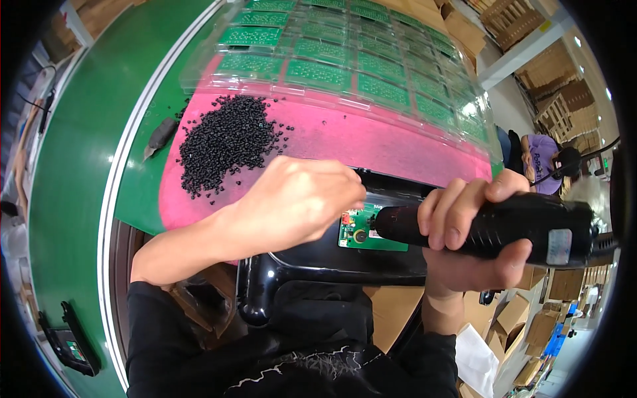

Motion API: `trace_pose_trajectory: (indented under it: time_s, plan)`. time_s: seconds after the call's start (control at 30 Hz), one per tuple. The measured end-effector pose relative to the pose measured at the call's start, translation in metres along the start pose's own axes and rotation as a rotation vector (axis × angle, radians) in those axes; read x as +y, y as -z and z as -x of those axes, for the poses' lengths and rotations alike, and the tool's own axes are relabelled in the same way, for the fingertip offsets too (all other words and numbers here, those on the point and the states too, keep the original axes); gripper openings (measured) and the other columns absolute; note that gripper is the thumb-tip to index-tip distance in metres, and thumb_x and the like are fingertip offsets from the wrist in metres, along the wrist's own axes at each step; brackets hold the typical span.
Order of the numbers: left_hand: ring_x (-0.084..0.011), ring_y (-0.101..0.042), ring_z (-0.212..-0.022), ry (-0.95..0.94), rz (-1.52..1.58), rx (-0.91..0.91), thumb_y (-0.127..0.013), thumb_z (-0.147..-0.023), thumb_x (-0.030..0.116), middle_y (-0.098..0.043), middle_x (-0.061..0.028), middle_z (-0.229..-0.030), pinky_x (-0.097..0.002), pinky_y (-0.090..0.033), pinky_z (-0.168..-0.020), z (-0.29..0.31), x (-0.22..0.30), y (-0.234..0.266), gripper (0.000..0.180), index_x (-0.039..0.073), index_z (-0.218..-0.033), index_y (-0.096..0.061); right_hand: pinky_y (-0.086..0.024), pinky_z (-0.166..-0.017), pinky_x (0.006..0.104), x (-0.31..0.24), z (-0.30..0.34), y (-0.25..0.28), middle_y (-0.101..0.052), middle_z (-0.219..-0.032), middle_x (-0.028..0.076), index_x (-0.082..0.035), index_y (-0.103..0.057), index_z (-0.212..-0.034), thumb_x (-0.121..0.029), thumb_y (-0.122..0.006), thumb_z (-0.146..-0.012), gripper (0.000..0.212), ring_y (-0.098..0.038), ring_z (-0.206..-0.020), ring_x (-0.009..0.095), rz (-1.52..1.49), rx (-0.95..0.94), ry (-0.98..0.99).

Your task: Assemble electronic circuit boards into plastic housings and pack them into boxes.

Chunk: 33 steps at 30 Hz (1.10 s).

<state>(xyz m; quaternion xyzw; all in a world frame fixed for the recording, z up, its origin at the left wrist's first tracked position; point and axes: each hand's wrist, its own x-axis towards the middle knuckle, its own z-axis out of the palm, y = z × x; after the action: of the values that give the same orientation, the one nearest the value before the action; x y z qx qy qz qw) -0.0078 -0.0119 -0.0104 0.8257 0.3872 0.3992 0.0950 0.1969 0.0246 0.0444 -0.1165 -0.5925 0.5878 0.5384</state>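
A black plastic housing [312, 262] lies before me at the edge of the pink mat, with a green circuit board [391, 245] inside it. My right hand [464, 219] is wrapped round a black electric screwdriver [517, 222], held nearly level. The screwdriver's tip end is over the board, beside a small round part; whether it touches cannot be made out. Just left of the tip, my left hand [305, 199] is closed above the housing, fingertips drawn together. Anything in those fingers is hidden. A heap of small black screws [229, 142] rests on the mat beyond my left forearm.
Clear plastic trays of green circuit boards [318, 63] stand across the mat's [318, 139] far side. A dark grey object [160, 137] lies left of the screws. Another black housing [70, 341] sits far left. Cardboard boxes [511, 318] and a seated person [541, 159] are at right.
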Motion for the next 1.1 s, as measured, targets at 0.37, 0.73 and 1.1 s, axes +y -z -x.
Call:
trace_pose_trajectory:
  time_s: [0.37,0.73,1.1]
  plan:
    - [-0.0273,-0.066,-0.075,0.124,-0.040,-0.024,-0.070,-0.081,0.008,-0.066,-0.0101,-0.080,-0.0365,-0.052,-0.062,-0.001,-0.001,0.004,0.012,0.000,-0.089,-0.066,-0.047,-0.054,0.0324,0.022,0.001,0.005,-0.051,-0.061,0.005,-0.007,-0.040,-0.108,-0.054,-0.062,-0.088,0.056,-0.050,-0.052,0.017,0.019,0.005,0.009]
    - [-0.0278,-0.065,-0.076,0.147,-0.042,-0.249,-0.069,-0.083,0.014,-0.066,-0.0093,-0.081,-0.0403,-0.051,-0.062,0.007,-0.005,0.002,0.013,0.003,-0.088,-0.064,-0.040,-0.053,0.0252,0.006,0.002,-0.002,-0.048,-0.064,0.000,-0.009,-0.045,-0.107,-0.048,-0.059,-0.091,0.045,-0.044,-0.053,0.010,-0.175,0.021,0.187]
    - [-0.0327,-0.067,-0.080,0.167,0.446,-0.304,-0.069,-0.084,0.011,-0.068,-0.0140,-0.084,-0.0397,-0.052,-0.068,0.000,-0.001,0.004,0.016,-0.002,-0.092,-0.065,-0.042,-0.049,0.0208,-0.003,0.002,-0.010,-0.047,-0.059,-0.002,-0.009,-0.045,-0.102,-0.041,-0.064,-0.089,0.039,-0.044,-0.047,0.008,-0.265,0.046,0.227]
